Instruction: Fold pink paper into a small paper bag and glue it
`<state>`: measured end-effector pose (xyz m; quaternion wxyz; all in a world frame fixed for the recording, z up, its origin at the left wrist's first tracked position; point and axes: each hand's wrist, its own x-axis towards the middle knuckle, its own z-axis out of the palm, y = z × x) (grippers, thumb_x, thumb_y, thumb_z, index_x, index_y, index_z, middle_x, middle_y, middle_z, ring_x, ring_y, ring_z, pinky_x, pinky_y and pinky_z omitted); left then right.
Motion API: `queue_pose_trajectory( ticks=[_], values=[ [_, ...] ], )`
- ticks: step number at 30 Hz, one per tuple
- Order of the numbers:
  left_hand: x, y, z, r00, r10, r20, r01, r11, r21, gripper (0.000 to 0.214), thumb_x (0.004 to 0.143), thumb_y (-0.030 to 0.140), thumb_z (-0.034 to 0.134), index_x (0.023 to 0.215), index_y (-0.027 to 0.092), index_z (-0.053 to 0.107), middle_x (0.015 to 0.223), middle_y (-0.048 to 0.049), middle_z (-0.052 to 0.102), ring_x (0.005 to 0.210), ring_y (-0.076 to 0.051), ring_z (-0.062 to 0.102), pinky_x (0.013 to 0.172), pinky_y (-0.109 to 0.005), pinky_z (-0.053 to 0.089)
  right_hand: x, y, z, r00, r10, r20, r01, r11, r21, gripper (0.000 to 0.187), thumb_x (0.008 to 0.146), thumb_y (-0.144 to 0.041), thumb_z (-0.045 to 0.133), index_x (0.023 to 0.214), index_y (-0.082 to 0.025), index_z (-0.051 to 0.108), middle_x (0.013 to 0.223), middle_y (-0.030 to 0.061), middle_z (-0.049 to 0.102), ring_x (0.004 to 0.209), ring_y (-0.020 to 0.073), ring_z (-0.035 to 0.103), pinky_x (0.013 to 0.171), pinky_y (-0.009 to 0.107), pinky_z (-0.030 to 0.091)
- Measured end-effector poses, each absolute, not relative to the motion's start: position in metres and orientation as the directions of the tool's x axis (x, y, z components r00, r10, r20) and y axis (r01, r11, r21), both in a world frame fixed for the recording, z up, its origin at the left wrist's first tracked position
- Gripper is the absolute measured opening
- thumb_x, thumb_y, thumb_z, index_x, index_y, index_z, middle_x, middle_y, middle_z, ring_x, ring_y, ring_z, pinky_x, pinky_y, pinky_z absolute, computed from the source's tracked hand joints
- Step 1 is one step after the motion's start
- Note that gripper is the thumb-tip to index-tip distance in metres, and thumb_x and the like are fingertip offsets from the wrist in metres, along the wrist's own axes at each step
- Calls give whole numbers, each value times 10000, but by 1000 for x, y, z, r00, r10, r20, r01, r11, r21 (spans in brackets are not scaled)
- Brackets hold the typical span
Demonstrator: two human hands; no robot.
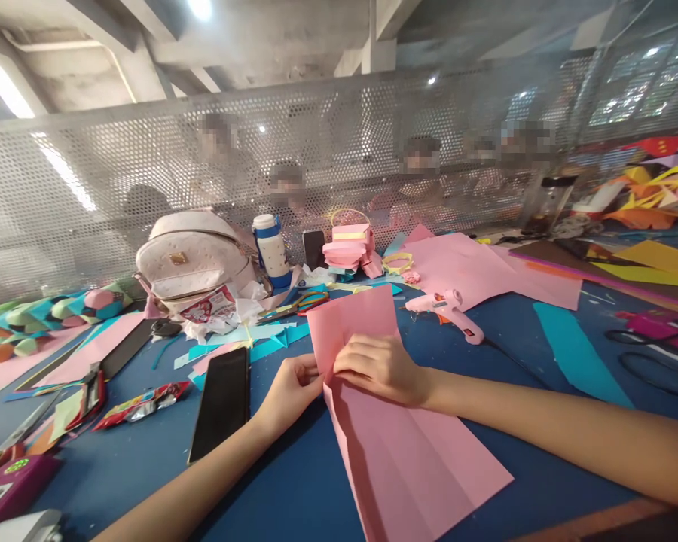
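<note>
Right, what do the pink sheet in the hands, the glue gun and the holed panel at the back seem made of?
Pink sheet: matt paper or thin card, from its crisp folds.
Glue gun: probably smooth plastic, judging by its moulded body.
Holed panel: likely grey metal, given its rows of small holes, though bare or painted is unclear.

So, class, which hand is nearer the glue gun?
Right. The right hand is left and just short of the glue gun; the left hand is farther left.
</note>
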<state>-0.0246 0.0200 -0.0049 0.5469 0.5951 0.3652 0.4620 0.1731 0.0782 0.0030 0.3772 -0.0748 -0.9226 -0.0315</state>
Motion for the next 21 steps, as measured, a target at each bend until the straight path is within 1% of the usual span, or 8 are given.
queue_pose_trajectory(
  ticks=[4, 10, 16, 21],
  values=[
    [-25, 20, -3, 298, 943, 147, -76, -130, 989, 278, 772, 283, 769, 1017, 153, 753, 978, -77, 770, 936, -267, 723, 815, -322, 574, 175, 80, 2, -730, 108, 675, 112, 993, -37, 152, 987, -199, 520, 1037, -160, 658, 963, 50, 715, 891, 166, 609, 778, 292, 503],
    [-25, 19, -3, 287, 948, 135, -76, -118, 990, 292, 772, 303, 772, 1014, 142, 745, 981, -87, 768, 950, -276, 719, 811, -328, 576, 177, 78, 4, -738, 78, 670, 63, 997, -47, 188, 995, -192, 499, 1076, -156, 665, 1003, 77, 701, 957, 177, 600, 831, 310, 513],
    [-26, 21, -5, 294, 946, 138, -72, -122, 990, 270, 770, 287, 770, 1000, 147, 746, 980, -81, 766, 955, -268, 713, 815, -317, 565, 177, 78, 4, -746, 89, 660, 46, 996, -82, 193, 997, -187, 493, 1090, -156, 659, 1016, 87, 691, 969, 185, 594, 852, 328, 515],
    [-27, 21, -5, 344, 930, 129, -58, -116, 992, 253, 807, 263, 725, 1034, 151, 740, 984, -79, 759, 943, -254, 707, 809, -309, 551, 176, 78, 3, -752, 114, 649, 51, 992, -115, 195, 1001, -177, 477, 1082, -157, 653, 1012, 90, 682, 965, 184, 585, 850, 326, 514]
  ],
)
